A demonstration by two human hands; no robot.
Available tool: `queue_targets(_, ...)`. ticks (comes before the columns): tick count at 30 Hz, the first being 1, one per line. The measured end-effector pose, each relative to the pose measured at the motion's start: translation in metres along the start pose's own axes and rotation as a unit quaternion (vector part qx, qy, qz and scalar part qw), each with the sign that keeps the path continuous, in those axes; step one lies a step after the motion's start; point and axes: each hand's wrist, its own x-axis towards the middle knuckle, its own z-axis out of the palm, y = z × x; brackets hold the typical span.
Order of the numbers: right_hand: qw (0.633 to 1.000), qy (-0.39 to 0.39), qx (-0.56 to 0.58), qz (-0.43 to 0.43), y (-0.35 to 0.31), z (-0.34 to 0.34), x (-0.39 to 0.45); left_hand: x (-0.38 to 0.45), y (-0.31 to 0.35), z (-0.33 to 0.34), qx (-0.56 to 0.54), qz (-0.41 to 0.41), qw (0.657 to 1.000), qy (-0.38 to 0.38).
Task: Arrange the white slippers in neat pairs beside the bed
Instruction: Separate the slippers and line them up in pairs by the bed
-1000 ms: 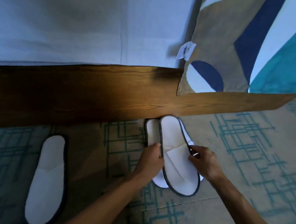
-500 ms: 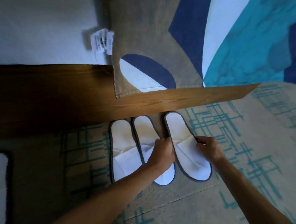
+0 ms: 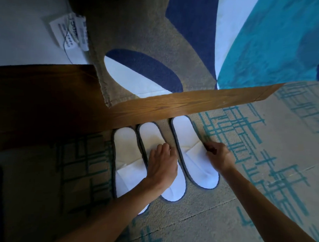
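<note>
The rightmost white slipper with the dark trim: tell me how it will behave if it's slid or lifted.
The rightmost white slipper with dark trim looks thin and flat, so it is probably light and floppy when lifted by one edge. The right hand pinches its upper, which suggests soft, pliable fabric. On the patterned carpet it may drag rather than glide; it cannot roll.

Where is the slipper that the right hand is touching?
The rightmost slipper lies on the carpet, its end against the wooden bed frame, a gap apart from the middle slipper.
</note>
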Motion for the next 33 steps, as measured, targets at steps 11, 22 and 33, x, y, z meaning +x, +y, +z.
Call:
queue_targets(11, 1.000, -0.018, -0.011, -0.020, 0.010, 0.009, 0.004, 0.003, -0.009, 0.015, -0.050, 0.016, 0.999, 0.003)
queue_targets(22, 0.998, -0.021, 0.000, -0.059, 0.010, 0.009, 0.003, 0.000, -0.012, 0.011, -0.061, 0.041, 0.997, -0.010)
queue_targets(33, 0.998, -0.036, -0.018, -0.046, -0.009, -0.004, -0.008, 0.005, -0.013, 0.004, -0.062, 0.036, 0.997, -0.037)
